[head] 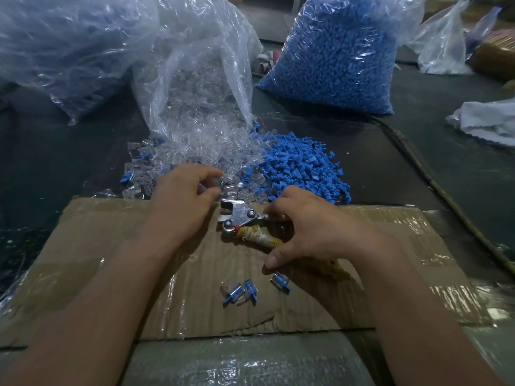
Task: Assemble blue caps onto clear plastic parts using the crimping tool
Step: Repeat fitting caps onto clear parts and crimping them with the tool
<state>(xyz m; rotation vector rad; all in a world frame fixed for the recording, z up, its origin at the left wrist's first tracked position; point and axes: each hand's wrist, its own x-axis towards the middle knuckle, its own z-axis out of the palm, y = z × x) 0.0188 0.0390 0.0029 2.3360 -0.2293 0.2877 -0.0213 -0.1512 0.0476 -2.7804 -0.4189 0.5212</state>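
Crimping tool (242, 218) lies on cardboard (97, 246), just short of the far edge. Long axis diagonal: metal head far-left toward the piles, tape-wrapped handles near-right.

Right hand (315, 227) arches over the handles with fingers curled onto them and hides most of their length; thumb tip on the cardboard. Left hand (184, 201) sits just left of the head with fingers loosely curled at the edge of the clear parts (172, 160); cannot tell whether it holds one.

Loose blue caps (301, 165) heaped beside the clear parts, beyond the cardboard. Three capped pieces (245, 291) lie nearer the person.

Open bag (200, 79) spills clear parts. Right bag (334, 57) full of blue caps. Left bag (64, 45): contents blurred. White cloth (485, 118) far right.
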